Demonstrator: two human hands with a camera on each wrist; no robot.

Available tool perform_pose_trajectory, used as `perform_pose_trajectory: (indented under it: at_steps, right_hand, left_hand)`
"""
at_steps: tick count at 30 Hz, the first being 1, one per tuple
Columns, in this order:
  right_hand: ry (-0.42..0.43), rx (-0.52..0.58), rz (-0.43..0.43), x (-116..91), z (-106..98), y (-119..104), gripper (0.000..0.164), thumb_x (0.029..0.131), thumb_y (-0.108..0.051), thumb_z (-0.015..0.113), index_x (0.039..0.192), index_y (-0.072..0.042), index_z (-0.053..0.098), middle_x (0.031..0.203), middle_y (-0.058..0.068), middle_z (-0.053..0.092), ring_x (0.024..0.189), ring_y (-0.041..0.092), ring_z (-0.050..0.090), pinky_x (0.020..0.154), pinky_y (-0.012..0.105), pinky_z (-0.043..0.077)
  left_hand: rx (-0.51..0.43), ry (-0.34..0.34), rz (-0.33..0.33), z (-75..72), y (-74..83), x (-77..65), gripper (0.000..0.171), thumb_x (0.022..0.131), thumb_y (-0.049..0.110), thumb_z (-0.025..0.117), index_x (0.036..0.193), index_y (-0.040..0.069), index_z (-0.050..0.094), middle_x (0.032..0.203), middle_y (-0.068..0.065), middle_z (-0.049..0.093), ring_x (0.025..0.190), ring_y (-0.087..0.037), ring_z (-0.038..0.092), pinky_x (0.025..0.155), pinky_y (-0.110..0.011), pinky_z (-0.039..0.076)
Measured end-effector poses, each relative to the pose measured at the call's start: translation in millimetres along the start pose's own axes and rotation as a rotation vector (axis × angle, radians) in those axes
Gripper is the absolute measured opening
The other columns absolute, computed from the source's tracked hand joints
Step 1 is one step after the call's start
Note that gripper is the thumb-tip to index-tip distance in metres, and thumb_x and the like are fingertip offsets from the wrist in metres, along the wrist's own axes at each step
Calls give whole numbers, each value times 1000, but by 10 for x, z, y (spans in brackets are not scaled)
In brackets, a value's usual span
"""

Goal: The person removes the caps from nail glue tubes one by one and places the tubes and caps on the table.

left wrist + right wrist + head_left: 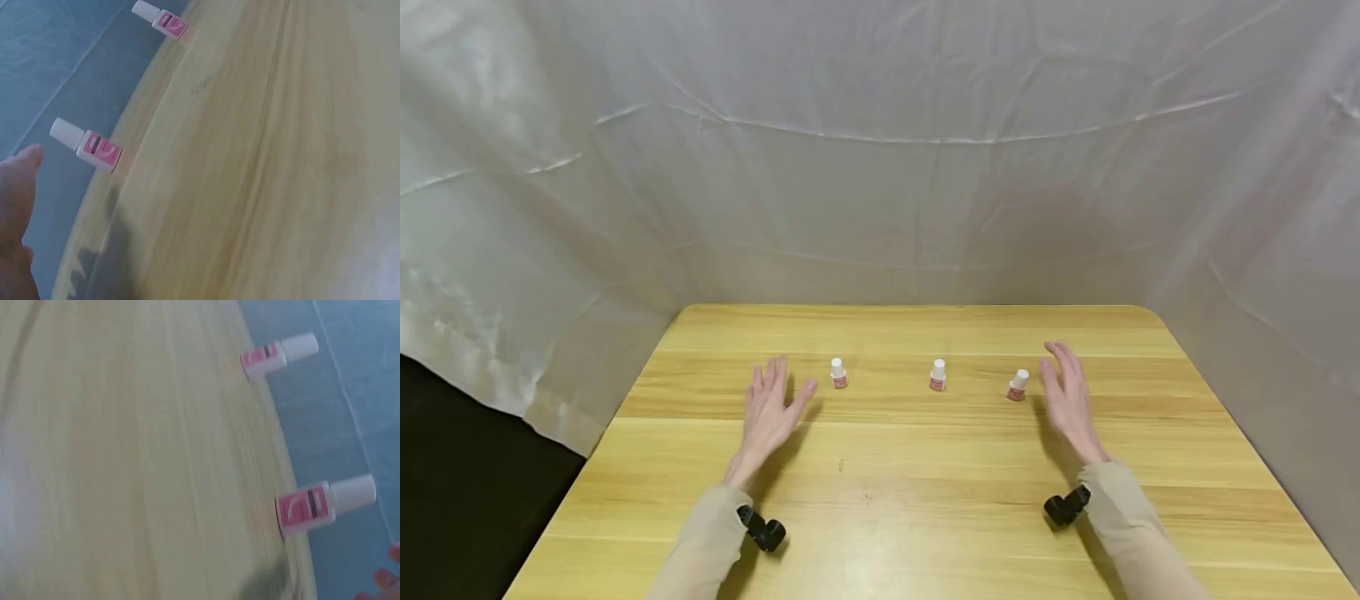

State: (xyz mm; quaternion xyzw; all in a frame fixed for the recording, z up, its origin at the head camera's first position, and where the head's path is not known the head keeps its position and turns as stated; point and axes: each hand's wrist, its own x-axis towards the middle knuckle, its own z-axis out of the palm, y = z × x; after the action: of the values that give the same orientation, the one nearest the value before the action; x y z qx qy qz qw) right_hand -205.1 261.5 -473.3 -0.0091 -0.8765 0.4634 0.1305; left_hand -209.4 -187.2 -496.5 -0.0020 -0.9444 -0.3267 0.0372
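Three small white bottles with pink labels and white caps stand upright in a loose row on the wooden table: a left bottle, a middle bottle and a right bottle. My left hand, fingers spread, is just left of the left bottle and apart from it. In the left wrist view its thumb points toward the nearer bottle. Right of the right bottle is my right hand, its fingers extended and slightly bent, holding nothing. The right wrist view shows only its fingertips below the nearer bottle.
The wooden table has rounded far corners and a few small marks. Pale sheeting hangs behind it and at both sides. A dark area lies beyond the left edge. Black wrist cameras sit on both sleeves.
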Motion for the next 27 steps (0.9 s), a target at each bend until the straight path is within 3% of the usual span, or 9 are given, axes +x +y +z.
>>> perform_pose_trajectory:
  at_steps: [5, 11, 15, 18, 21, 24, 27]
  right_hand:
    - [97, 131, -46, -44, 93, -96, 46, 108, -23, 43, 147, 1, 44, 159, 23, 35, 149, 40, 29, 121, 64, 25]
    - [141, 222, -64, -88, 153, -209, 39, 106, -14, 48, 143, 0, 51, 153, 17, 45, 143, 24, 39, 120, 49, 33]
    - [170, 336, -81, -112, 193, -287, 35, 103, -5, 53, 136, 4, 56, 143, 13, 52, 129, 10, 46, 112, 24, 39]
    - [170, 419, -107, -136, 230, -355, 33, 99, 2, 55, 132, 9, 57, 133, 7, 55, 120, 6, 50, 100, 13, 46]
    - [149, 497, -104, -162, 275, -407, 33, 97, 6, 57, 130, 10, 57, 127, 1, 55, 113, 6, 56, 81, 12, 56]
    - [134, 556, -101, -191, 323, -438, 33, 96, 8, 58, 129, 8, 59, 125, 4, 58, 108, 7, 61, 67, 13, 57]
    - [134, 586, -142, -217, 376, -447, 33, 93, 12, 59, 125, 5, 63, 125, 11, 61, 111, 10, 62, 81, 14, 57]
  left_hand:
    - [-102, -29, 29, 61, 68, 71, 89, 98, 55, 54, 161, 6, 13, 169, -21, 11, 157, -44, -2, 126, -64, 1]
    - [-220, -49, -5, 117, 128, 133, 95, 90, 55, 69, 161, 15, 20, 170, -20, 8, 156, -44, 7, 119, -74, 13]
    - [-319, -33, 21, 149, 158, 168, 93, 85, 45, 79, 157, 12, 30, 165, -18, 28, 153, -39, 27, 122, -66, 21]
    - [-383, -4, 68, 181, 178, 197, 90, 82, 32, 84, 153, 6, 37, 155, -18, 47, 144, -38, 43, 124, -61, 23]
    - [-423, 19, 94, 220, 198, 224, 87, 79, 22, 87, 150, 2, 41, 145, -20, 57, 139, -39, 50, 124, -61, 23]
    - [-456, 34, 96, 256, 228, 243, 81, 77, 15, 87, 146, 0, 46, 140, -22, 61, 136, -40, 52, 123, -60, 27]
    - [-477, 46, 92, 289, 257, 259, 75, 77, 9, 86, 141, -3, 50, 135, -24, 63, 130, -41, 57, 119, -56, 38]
